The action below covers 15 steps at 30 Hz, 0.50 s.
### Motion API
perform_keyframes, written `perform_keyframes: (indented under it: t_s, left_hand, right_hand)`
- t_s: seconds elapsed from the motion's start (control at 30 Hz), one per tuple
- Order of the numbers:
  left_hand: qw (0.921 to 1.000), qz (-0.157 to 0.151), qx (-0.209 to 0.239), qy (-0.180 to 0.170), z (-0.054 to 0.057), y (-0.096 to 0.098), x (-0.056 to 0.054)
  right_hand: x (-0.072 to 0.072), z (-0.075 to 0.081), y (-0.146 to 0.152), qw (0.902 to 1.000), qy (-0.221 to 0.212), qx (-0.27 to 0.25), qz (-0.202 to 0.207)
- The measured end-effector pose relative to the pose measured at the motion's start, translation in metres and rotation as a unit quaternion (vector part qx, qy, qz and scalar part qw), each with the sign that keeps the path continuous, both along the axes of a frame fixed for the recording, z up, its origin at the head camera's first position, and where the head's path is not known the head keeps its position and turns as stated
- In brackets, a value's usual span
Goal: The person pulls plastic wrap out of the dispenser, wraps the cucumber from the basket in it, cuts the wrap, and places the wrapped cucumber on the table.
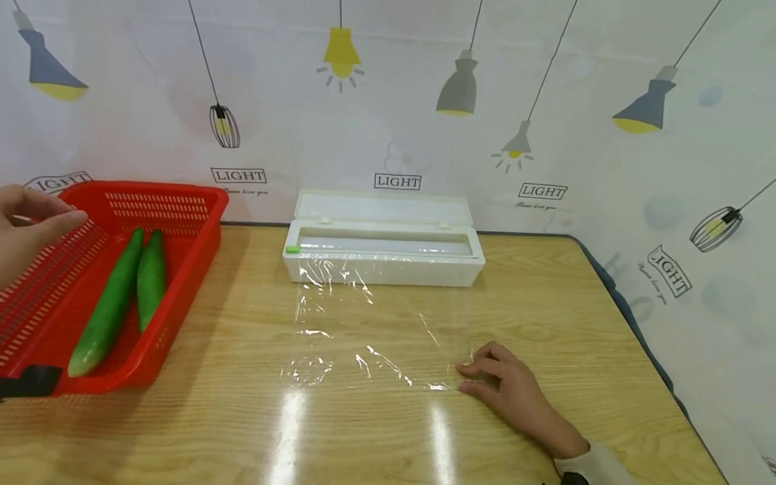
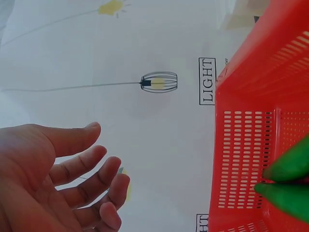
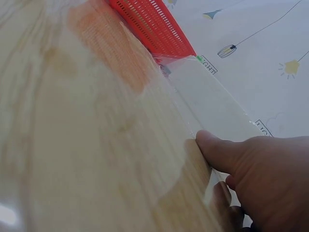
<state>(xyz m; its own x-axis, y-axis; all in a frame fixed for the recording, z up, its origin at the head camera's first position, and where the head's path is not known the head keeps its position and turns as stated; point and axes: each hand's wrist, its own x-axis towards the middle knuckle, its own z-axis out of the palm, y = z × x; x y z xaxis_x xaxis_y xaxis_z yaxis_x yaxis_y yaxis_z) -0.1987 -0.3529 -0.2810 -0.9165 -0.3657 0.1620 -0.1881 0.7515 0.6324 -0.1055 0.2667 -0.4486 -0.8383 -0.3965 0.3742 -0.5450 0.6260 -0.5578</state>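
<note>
My right hand [image 1: 509,387] pinches the near right corner of a sheet of clear cling film [image 1: 370,337] between thumb and fingers, just over the table. The film runs back, wrinkled and shiny, to a white cling film dispenser [image 1: 388,273] whose lid [image 1: 382,207] stands raised, with the roll inside. At the far left, my left hand [image 1: 24,242] hovers over a red plastic basket [image 1: 172,323]. Its fingers are loosely bent, and the left wrist view shows nothing in them. Two green cucumbers [image 1: 109,303] lie side by side in the basket.
The wooden table [image 1: 545,303] meets a wall covering [image 1: 388,101] printed with lamps at its back and right edges. A black piece [image 1: 36,382] sits on the basket's near rim. The green slider [image 1: 293,249] is at the dispenser's left end.
</note>
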Motion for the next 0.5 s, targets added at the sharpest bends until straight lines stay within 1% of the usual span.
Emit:
perform_keyframes:
  t_s: [0.07, 0.17, 0.23, 0.27, 0.3, 0.37, 0.4, 0.47, 0.5]
  left_hand:
    - [0.9998, -0.001, 0.019, -0.008, 0.008, 0.0, -0.004]
    - [0.9976, -0.026, 0.058, 0.027, 0.013, 0.0, -0.012]
    - [0.9946, -0.041, 0.08, 0.052, 0.012, 0.0, -0.016]
    - [0.9931, -0.038, 0.1, 0.048, 0.011, -0.002, -0.019]
    - [0.9924, -0.029, 0.112, 0.042, 0.008, -0.004, -0.023]
    - [0.9924, -0.003, 0.123, 0.003, 0.004, -0.009, -0.028]
    - [0.9926, 0.011, 0.12, -0.016, 0.001, -0.013, -0.031]
    - [0.9871, 0.037, 0.14, -0.068, -0.005, -0.02, -0.036]
    - [0.9846, 0.047, 0.145, -0.086, -0.008, -0.022, -0.037]
  right_hand:
    - [0.0, 0.0, 0.001, 1.0, 0.0, -0.001, -0.001]
    - [0.0, 0.0, 0.001, 1.0, -0.002, -0.002, -0.002]
    - [0.0, -0.001, 0.001, 1.0, -0.005, -0.005, -0.001]
    - [0.0, -0.001, 0.001, 1.0, -0.006, -0.007, 0.0]
    - [0.0, -0.001, 0.001, 0.9999, -0.007, -0.008, 0.002]
    - [0.0, -0.001, 0.001, 0.9999, -0.005, -0.01, 0.005]
    - [0.0, -0.001, 0.001, 0.9999, -0.004, -0.01, 0.007]
    - [0.0, -0.001, 0.001, 0.9999, 0.001, -0.009, 0.009]
    - [0.0, -0.001, 0.001, 0.9999, 0.002, -0.008, 0.01]
